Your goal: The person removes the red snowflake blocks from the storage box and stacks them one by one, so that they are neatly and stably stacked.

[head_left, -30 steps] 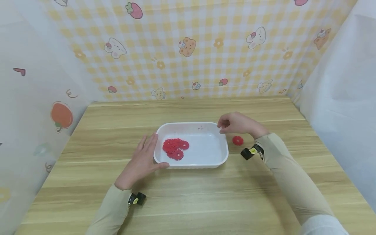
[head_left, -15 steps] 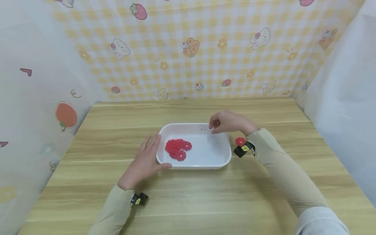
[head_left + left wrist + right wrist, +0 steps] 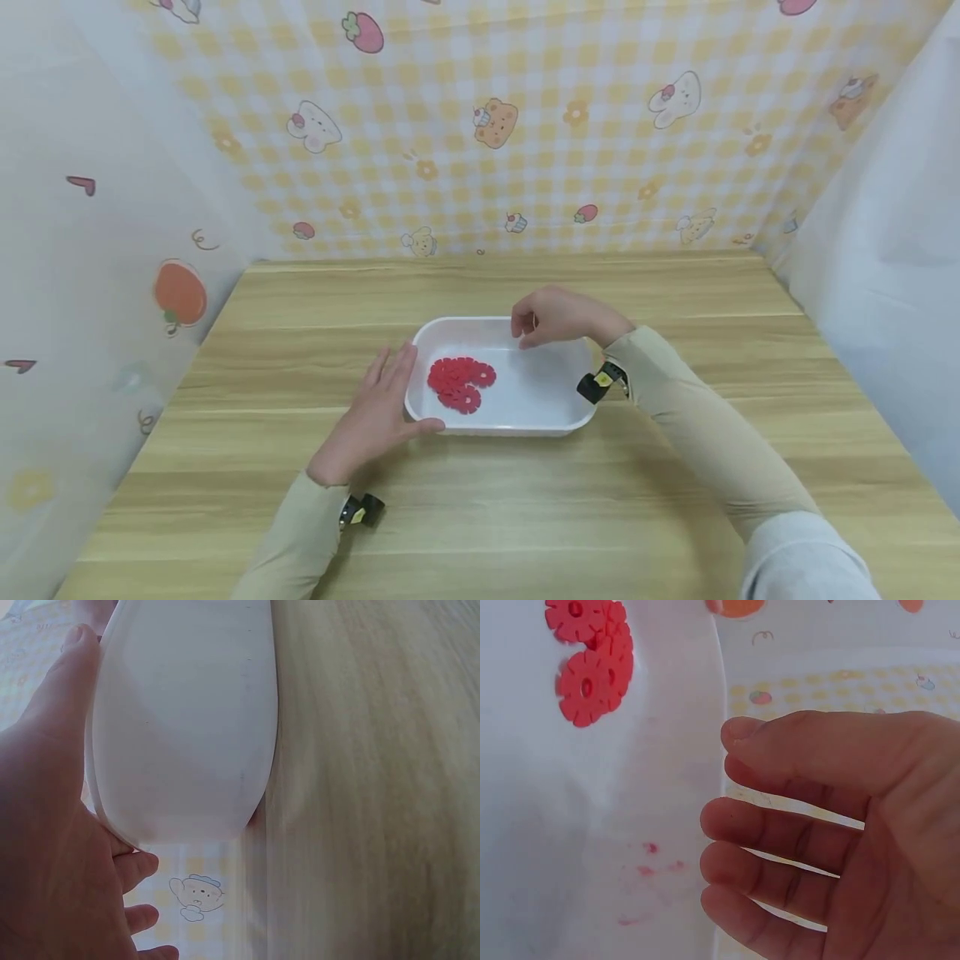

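Note:
A white plastic tray point(image 3: 498, 429) sits on the wooden table. In its left half lies a small pile of red notched plastic discs point(image 3: 452, 379), seen closer in the right wrist view as toothed discs point(image 3: 583, 688) with slotted centres. My left hand point(image 3: 372, 421) rests against the tray's left end, thumb along the near rim and fingers straight at the side. Over the far rim hovers my right hand point(image 3: 558, 317), right of the pile. Its fingers are loosely bent, thumb close to the index finger, and nothing shows between the fingertips point(image 3: 720, 819).
Each wrist wears a black camera, such as the right one point(image 3: 597, 383). Reddish smudges point(image 3: 649, 866) mark the tray's inner wall. A yellow checked cloth point(image 3: 450, 183) with cartoon prints hangs behind the wooden table point(image 3: 480, 517), and white sheets point(image 3: 877, 208) hang at the sides.
My right hand has moved left along the tray's far rim from its right corner. The single red disc on the table right of the tray is now out of sight around my right wrist.

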The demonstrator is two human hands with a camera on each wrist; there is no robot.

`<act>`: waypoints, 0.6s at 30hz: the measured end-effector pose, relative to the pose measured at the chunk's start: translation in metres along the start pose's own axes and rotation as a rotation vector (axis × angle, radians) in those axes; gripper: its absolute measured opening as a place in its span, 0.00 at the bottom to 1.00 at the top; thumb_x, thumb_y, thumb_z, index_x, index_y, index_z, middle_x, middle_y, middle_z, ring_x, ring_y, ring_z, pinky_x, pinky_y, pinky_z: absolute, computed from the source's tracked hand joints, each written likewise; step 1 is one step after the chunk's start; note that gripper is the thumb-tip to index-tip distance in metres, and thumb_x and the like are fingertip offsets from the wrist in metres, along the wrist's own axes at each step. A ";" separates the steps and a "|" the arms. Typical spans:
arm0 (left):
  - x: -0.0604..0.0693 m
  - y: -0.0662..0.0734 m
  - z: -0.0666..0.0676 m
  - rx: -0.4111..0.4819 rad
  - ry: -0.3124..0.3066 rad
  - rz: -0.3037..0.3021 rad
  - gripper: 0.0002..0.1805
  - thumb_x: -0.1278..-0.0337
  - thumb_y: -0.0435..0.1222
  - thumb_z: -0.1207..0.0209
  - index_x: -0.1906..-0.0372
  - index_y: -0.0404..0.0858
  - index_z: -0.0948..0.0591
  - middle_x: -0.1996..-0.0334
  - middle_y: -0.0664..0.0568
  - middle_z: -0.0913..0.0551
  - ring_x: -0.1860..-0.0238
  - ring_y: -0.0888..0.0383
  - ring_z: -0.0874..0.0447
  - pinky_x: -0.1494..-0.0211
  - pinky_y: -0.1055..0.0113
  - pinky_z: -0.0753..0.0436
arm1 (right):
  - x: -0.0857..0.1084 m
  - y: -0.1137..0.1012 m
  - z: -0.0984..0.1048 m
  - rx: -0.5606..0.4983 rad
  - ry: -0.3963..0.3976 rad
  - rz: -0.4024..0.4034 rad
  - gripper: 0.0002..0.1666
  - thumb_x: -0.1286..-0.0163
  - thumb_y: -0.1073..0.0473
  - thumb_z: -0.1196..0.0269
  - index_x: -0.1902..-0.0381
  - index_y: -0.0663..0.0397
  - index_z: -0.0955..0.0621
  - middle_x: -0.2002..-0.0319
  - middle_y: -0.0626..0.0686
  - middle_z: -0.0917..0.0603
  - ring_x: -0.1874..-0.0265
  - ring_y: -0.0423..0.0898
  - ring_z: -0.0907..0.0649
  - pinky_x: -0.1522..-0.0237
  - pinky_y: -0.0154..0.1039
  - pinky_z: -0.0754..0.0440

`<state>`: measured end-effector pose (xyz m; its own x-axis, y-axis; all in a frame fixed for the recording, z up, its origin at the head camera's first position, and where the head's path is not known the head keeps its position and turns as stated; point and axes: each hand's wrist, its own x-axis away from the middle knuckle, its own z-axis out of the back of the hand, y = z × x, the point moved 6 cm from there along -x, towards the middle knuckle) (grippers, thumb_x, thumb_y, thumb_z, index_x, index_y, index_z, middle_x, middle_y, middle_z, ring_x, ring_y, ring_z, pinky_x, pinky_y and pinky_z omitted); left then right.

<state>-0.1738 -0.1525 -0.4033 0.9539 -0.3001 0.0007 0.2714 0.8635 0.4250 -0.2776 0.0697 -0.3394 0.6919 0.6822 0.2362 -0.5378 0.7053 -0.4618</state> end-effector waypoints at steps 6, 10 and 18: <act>0.000 -0.001 -0.002 0.001 -0.005 0.012 0.64 0.62 0.57 0.29 0.24 0.39 0.53 0.24 0.45 0.50 0.25 0.39 0.60 0.36 0.37 0.33 | -0.012 -0.006 -0.014 -0.036 -0.035 0.053 0.08 0.40 0.59 0.32 0.61 0.53 0.15 0.69 0.46 0.18 0.66 0.44 0.23 0.61 0.36 0.23; 0.000 -0.001 -0.003 0.001 -0.012 0.023 0.64 0.62 0.57 0.29 0.24 0.39 0.53 0.24 0.46 0.51 0.25 0.39 0.60 0.37 0.37 0.32 | -0.021 -0.007 -0.026 -0.063 -0.073 0.080 0.09 0.39 0.60 0.33 0.59 0.53 0.15 0.69 0.46 0.18 0.67 0.43 0.23 0.64 0.34 0.23; 0.000 -0.001 -0.001 -0.003 -0.003 0.018 0.64 0.61 0.58 0.30 0.24 0.38 0.53 0.24 0.46 0.51 0.25 0.39 0.61 0.35 0.36 0.35 | -0.034 -0.006 -0.043 -0.075 -0.078 0.069 0.10 0.40 0.62 0.33 0.59 0.50 0.15 0.71 0.47 0.19 0.69 0.43 0.23 0.65 0.34 0.23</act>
<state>-0.1741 -0.1532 -0.4047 0.9584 -0.2853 0.0111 0.2542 0.8701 0.4222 -0.2772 0.0343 -0.3811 0.6131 0.7437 0.2663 -0.5431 0.6417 -0.5415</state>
